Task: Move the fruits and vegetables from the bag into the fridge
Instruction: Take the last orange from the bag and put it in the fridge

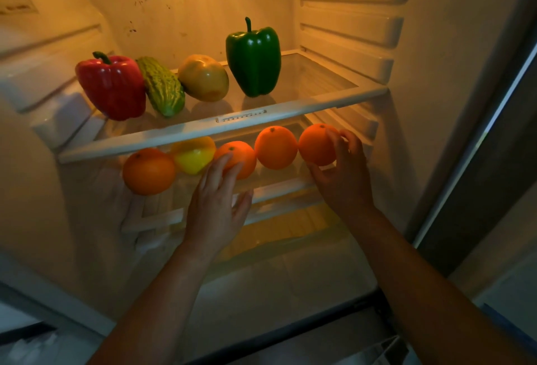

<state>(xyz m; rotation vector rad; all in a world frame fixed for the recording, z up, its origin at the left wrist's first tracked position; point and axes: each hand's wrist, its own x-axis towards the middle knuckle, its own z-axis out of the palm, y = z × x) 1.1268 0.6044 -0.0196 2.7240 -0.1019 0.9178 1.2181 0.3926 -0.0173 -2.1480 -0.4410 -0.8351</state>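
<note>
I look into an open fridge. On the upper glass shelf [325, 94] stand a red pepper [113, 88], a bumpy green gourd [161, 87], a yellowish mango [203, 78] and a green pepper [253, 59]. On the lower shelf [279, 188] sit several oranges and a yellow pepper [193, 155]. My right hand [343, 178] grips the rightmost orange [316, 143], thumb below and fingers on its right side. My left hand [216, 204] is spread, its fingertips touching the middle orange [241, 155]. The bag is out of view.
Another orange [276, 146] sits between the two touched ones, and one more [148, 171] at the left. Ribbed shelf rails line the right wall [348, 27]. The fridge door edge [479, 161] stands at the right. Below the lower shelf is a pale drawer cover [290, 265].
</note>
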